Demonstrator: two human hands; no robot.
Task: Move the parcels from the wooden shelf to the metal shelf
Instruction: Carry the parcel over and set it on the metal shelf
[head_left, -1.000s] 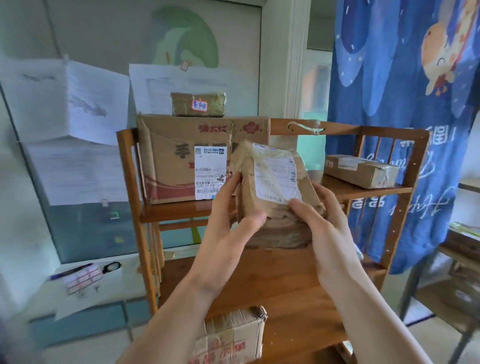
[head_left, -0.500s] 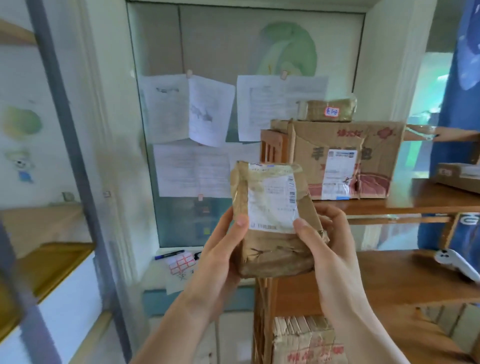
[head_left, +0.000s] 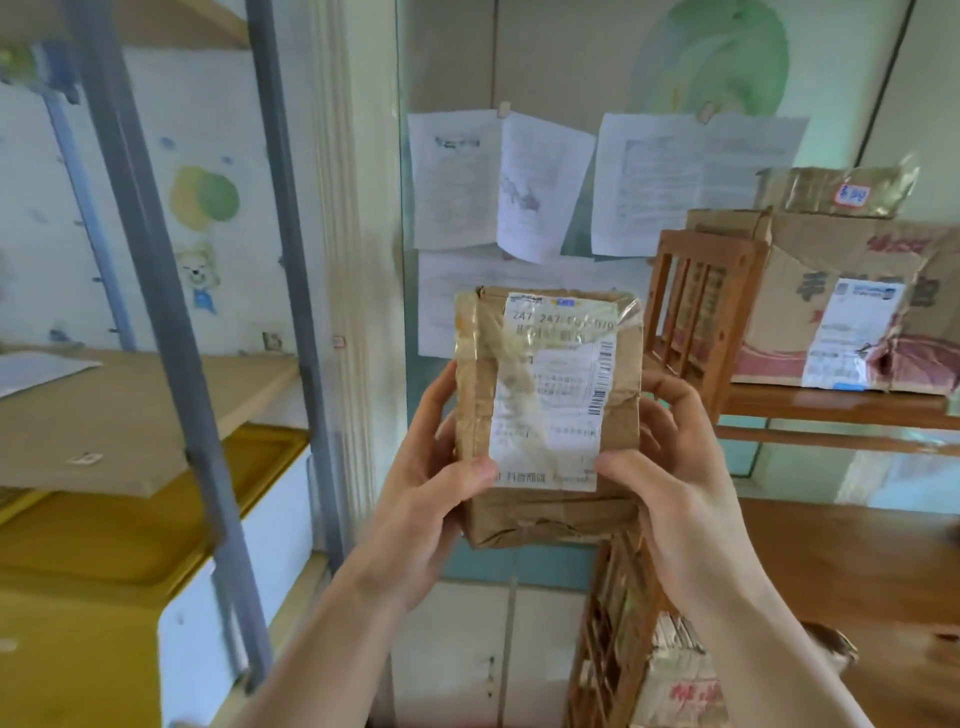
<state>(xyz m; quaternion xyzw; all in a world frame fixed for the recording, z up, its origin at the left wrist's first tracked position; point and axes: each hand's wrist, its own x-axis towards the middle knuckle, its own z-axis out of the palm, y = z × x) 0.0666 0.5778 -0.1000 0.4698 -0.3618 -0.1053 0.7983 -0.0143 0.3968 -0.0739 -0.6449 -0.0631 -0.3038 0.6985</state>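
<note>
A crumpled brown parcel (head_left: 548, 410) with a white shipping label is held upright in mid-air between both hands. My left hand (head_left: 426, 499) grips its left side and my right hand (head_left: 670, 483) grips its right side. The wooden shelf (head_left: 841, 566) stands at the right, carrying a large cardboard box (head_left: 852, 291) with a small taped parcel (head_left: 841, 189) on top, and another box (head_left: 680, 680) lower down. The metal shelf (head_left: 171, 332) with grey uprights and a tan board (head_left: 130, 410) is at the left.
Sheets of paper (head_left: 498, 187) hang on the glass panel behind the parcel. A yellow tray (head_left: 130, 525) sits on a white cabinet under the metal shelf's board. A white paper (head_left: 36, 366) lies on that board.
The view has swung left with the parcel held in both hands. The wooden shelf has slid to the right edge and the metal shelf has come into view at the left.
</note>
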